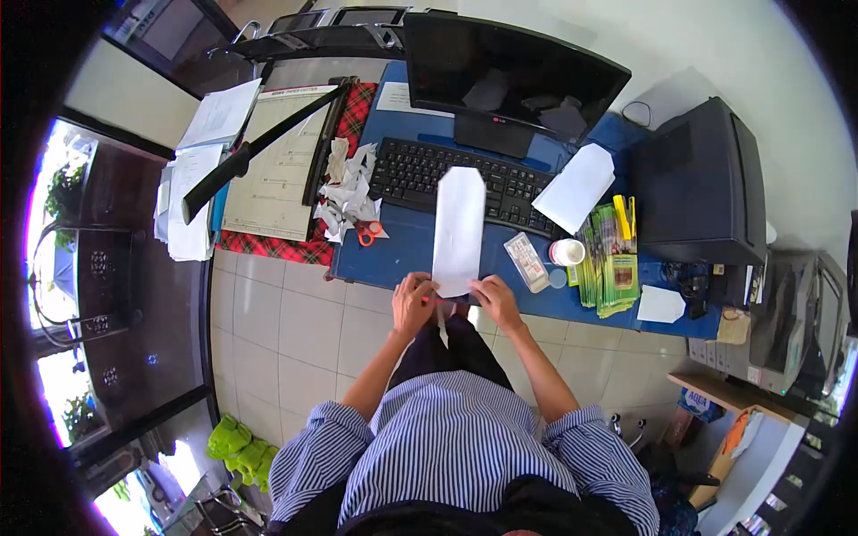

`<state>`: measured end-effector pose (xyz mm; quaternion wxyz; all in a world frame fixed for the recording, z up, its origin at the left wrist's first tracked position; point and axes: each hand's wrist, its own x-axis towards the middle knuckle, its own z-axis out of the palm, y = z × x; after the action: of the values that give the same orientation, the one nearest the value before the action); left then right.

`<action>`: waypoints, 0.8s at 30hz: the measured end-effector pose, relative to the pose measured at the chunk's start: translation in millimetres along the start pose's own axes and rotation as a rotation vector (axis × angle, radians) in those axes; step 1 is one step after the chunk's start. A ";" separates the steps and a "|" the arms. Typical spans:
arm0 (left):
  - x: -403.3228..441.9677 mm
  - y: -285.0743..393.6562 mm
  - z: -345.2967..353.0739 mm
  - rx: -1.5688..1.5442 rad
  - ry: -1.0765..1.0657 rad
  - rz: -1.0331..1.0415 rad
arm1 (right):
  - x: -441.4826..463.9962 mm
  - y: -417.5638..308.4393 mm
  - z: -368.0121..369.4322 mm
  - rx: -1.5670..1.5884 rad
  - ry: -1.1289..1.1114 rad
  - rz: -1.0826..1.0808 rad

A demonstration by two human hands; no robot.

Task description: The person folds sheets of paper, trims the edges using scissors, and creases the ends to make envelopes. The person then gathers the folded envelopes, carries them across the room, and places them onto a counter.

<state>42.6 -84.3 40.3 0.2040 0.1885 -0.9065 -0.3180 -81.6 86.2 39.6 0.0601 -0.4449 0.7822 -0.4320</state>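
A long white paper envelope (pixel 459 232) with a clipped-corner flap at its far end extends over the front of the blue desk and the keyboard (pixel 416 174). My left hand (pixel 413 304) pinches its near left corner, and my right hand (pixel 494 302) pinches the near right corner. Both sets of fingers are closed on the paper. To the right of it lie a small clear-lidded box (pixel 527 262) and an open white glue pot (pixel 567 253). A stack of similar white envelopes (pixel 579 189) rests near the keyboard's right end. Orange-handled scissors (pixel 368 234) sit by the paper scraps (pixel 344 192).
A paper cutter (pixel 277 170) with a raised black arm stands at left on red plaid cloth. A monitor (pixel 514 76) and a black computer case (pixel 697 183) stand behind and right. Green printed packets (pixel 609 268) and a white paper piece (pixel 661 305) occupy the desk's right side.
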 end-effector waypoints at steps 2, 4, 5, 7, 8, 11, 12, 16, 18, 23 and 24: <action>9.8 -0.4 -3.9 -0.112 -0.039 -0.181 | 0.8 -7.6 1.5 -0.002 -0.020 -0.045; 21.6 -2.3 -7.1 -0.339 -0.121 -0.556 | -1.2 -17.7 5.0 -0.004 -0.072 -0.129; 27.2 -3.4 -9.5 -0.451 -0.158 -0.746 | -0.4 -22.3 7.3 -0.004 -0.099 -0.173; 37.6 -19.6 -2.3 -0.499 -0.225 -0.743 | 5.3 -32.0 12.4 0.008 -0.124 -0.180; 41.5 -31.7 5.0 -0.547 -0.297 -0.743 | 7.4 -36.7 14.7 0.018 -0.149 -0.180; 47.9 -49.2 7.8 -0.644 -0.441 -0.732 | 12.3 -40.5 16.9 0.036 -0.197 -0.184; 45.9 -50.1 3.6 -0.555 -0.433 -0.626 | 13.0 -38.6 17.4 0.058 -0.224 -0.160; 54.6 -50.4 -27.6 -0.288 -0.455 -0.304 | 31.6 -29.2 -1.7 0.038 -0.162 -0.146; 65.2 -65.1 -54.1 -0.286 -0.506 -0.315 | 56.2 -24.2 -30.4 -0.168 0.092 -0.203; 114.9 -71.1 -93.3 0.075 -0.715 -0.113 | 97.5 -17.8 -84.3 0.160 -0.052 0.213; 127.0 -58.7 -96.7 0.119 -0.702 -0.139 | 100.7 -16.2 -88.4 0.393 -0.181 0.368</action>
<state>-5.0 -235.2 102.7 -0.1533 0.1407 -0.9232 -0.3231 -173.6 62.2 135.4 0.2920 -0.3120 0.7425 -0.5158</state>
